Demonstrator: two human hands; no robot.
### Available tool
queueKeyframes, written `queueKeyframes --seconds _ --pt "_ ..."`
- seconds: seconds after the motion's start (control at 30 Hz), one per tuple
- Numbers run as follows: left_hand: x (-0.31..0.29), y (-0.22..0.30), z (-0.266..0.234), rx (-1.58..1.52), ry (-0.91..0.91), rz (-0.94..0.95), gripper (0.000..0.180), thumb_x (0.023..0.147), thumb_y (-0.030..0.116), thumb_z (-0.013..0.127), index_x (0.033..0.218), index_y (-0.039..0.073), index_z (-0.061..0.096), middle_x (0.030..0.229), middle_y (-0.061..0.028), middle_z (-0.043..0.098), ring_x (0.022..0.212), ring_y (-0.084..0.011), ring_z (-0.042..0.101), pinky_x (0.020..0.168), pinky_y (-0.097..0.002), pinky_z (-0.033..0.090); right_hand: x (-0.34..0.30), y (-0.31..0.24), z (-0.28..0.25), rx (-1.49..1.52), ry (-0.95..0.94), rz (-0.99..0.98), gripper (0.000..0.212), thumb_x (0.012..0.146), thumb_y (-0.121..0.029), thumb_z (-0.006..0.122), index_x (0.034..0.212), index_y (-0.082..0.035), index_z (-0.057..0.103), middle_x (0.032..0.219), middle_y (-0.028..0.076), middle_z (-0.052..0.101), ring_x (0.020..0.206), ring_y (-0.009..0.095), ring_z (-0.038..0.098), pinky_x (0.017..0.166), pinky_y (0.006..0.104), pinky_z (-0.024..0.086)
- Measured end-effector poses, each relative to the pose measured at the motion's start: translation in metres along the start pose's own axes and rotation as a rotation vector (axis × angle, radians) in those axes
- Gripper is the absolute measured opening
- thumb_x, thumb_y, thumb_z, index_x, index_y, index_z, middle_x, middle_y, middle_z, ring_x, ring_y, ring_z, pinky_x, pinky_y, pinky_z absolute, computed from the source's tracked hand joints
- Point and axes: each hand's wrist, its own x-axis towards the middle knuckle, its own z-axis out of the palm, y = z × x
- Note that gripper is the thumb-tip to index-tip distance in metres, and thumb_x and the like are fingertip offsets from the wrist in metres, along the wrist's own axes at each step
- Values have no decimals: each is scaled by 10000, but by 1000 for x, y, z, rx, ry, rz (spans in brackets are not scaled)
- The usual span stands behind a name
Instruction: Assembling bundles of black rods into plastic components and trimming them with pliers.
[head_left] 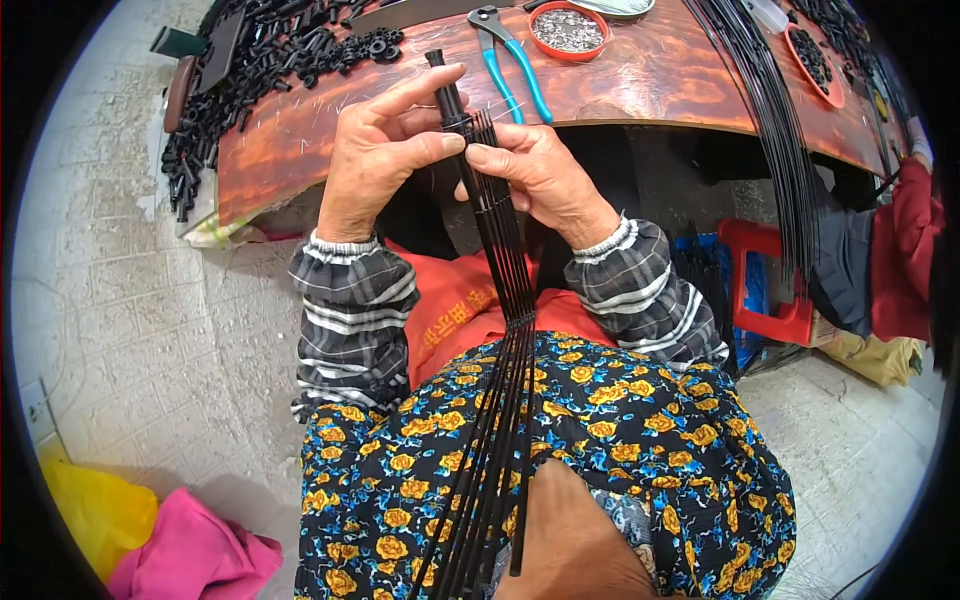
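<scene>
A black umbrella frame point(508, 270) lies lengthwise over my lap, its bundle of thin ribs fanning out toward me. My left hand point(375, 155) is closed round its upper end, thumb against the hub and index finger stretched along the black tube above. My right hand point(540, 172) pinches the ribs just below the hub, thumb on top; its other fingers are partly hidden behind them. Some thin wire shows between the hands. Just beyond them, pliers point(511, 70) with blue handles lie on the reddish wooden table point(640, 95).
Loose black plastic parts point(290, 60) are heaped at the table's left. A red dish point(569, 32) holds small metal pieces; another red dish point(814, 66) holds black ones. Long black ribs point(775, 130) hang over the table edge near a red stool point(770, 280). Another person's red sleeve point(905, 250) shows far right.
</scene>
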Motion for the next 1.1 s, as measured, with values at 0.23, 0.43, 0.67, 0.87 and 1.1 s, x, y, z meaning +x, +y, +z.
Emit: queueKeyframes --seconds 0.23,0.43,0.67,0.87,1.1 --pt "2 -3 0 34 6 28 536 772 -78 646 1290 29 562 983 -77 677 854 -105 629 787 -233 512 1 0 -2 4 -8 7 247 921 -262 628 1007 -31 624 771 94 700 467 11 534 365 130 306" --pt "1 2 0 -11 6 -32 551 746 -92 675 1278 -18 551 1096 -120 639 964 -167 639 852 -272 529 -1 1 1 51 -3 19 243 922 -257 628 1002 -28 624 776 105 700 476 18 536 370 133 311" --pt "2 -8 3 98 45 70 524 746 -90 650 1254 19 589 933 -71 674 825 -119 637 769 -240 520 -3 -2 -1 14 16 3 240 916 -257 636 994 -30 630 775 89 700 485 12 539 372 136 310" --pt "3 -21 -7 -95 21 62 486 720 -94 673 1194 -10 604 1038 -124 668 917 -170 642 839 -284 511 -2 -1 0 -24 -14 -31 262 900 -250 652 1032 -23 635 766 59 699 476 7 531 360 134 306" --pt "16 -54 -14 -377 -162 314 559 700 -86 675 1220 112 619 1165 -199 616 1103 -292 586 937 -395 490 -2 -4 5 22 -48 -60 284 883 -230 673 1057 -9 638 768 83 701 437 11 496 355 129 305"
